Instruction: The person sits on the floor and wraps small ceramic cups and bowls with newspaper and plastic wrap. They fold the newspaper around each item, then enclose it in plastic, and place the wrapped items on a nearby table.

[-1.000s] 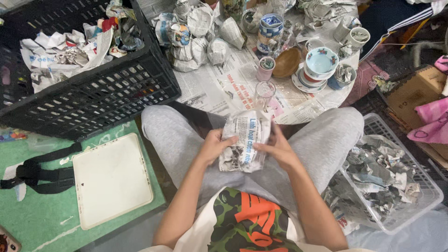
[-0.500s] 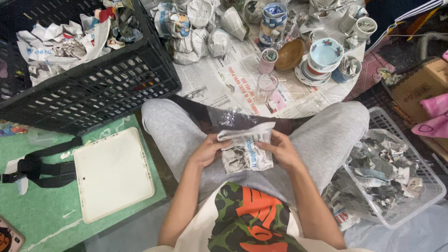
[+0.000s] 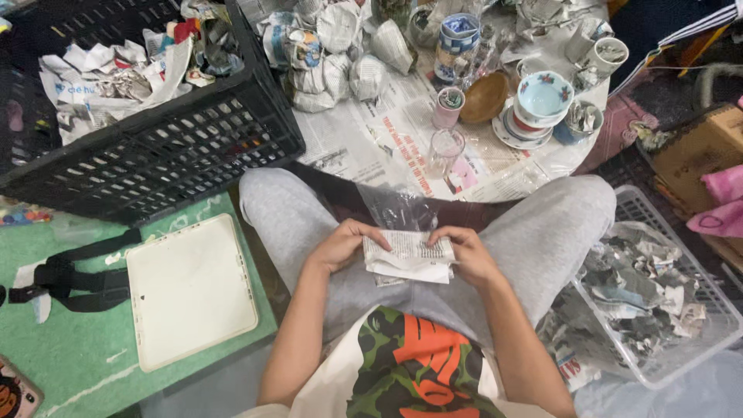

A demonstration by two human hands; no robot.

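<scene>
A round worktop [image 3: 364, 147] under newspaper carries wrapped bundles [image 3: 325, 46], cups [image 3: 449, 104], a glass [image 3: 445, 152] and stacked bowls [image 3: 542, 101].

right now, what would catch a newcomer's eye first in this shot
At centre, the left hand and right hand hold a folded newspaper bundle over the lap. Ahead is a low round table spread with newspaper, crowded with paper-wrapped items, cups and a floral bowl. A black plastic crate of crumpled paper sits at upper left, a white basket of paper scraps at right.
</scene>
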